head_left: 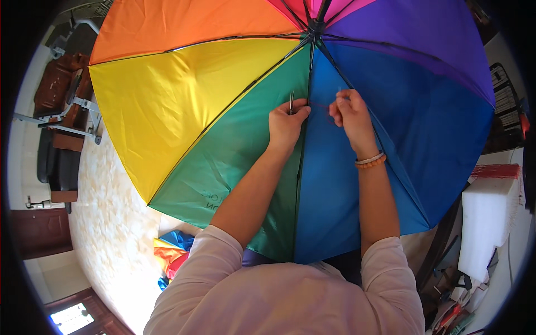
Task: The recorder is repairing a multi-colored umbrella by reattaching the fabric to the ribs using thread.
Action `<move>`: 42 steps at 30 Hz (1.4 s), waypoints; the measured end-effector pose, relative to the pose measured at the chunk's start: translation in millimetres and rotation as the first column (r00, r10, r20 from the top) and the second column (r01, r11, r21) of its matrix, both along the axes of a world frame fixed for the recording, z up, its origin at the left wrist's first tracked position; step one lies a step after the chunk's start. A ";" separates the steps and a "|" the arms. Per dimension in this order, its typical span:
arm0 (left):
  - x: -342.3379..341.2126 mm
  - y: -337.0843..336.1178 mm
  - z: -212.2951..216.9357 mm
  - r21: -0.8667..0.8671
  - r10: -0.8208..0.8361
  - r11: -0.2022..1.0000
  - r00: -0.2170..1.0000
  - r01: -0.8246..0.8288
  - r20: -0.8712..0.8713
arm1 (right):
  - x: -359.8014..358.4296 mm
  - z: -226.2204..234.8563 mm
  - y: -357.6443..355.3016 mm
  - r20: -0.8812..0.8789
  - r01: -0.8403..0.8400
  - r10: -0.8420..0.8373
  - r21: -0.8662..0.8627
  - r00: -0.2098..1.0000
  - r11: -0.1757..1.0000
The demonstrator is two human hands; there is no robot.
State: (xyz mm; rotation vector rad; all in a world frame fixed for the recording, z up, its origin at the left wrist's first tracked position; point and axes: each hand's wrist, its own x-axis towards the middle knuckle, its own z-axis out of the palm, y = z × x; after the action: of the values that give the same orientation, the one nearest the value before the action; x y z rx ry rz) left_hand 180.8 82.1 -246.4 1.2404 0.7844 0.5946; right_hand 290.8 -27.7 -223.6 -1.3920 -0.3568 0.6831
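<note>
An open rainbow-panelled umbrella spreads before me, its inside and black ribs facing me. My left hand is closed at the rib between the green and blue panels. Small metal thread snips, two thin prongs pointing up, stick out of its grip. Over the blue panel my right hand is closed in a pinch, its wrist wearing bands. A fine reddish thread runs from the rib to its fingers. Above those fingertips shows a thin pale sliver, too small to name.
The black umbrella hub is at the top, where the ribs meet. A crumpled multicoloured cloth lies on the floor at lower left. Exercise equipment stands far left. At right are a white foam block with red threads on top and assorted clutter.
</note>
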 end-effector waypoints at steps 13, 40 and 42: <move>2.5 0.7 3.4 -0.032 0.003 0.999 1.000 -0.004 -0.009 | -24.9 -38.2 30.9 0.832 0.308 -0.070 -0.125 0.551 0.943; 2.4 3.1 3.4 -0.046 0.001 0.999 0.999 -0.003 -0.033 | -24.2 -34.3 23.7 0.740 0.230 -0.031 -0.168 0.672 0.959; 2.8 3.8 -0.3 -0.039 0.002 0.999 1.000 -0.003 -0.023 | -26.0 -35.2 25.3 0.736 0.197 -0.012 -0.166 0.676 0.966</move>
State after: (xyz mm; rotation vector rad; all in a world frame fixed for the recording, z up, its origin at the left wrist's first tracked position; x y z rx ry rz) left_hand 183.7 85.9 -246.7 1.2121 0.8138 0.5654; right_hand 264.9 -2.4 -258.8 -1.8738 -0.8461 0.0196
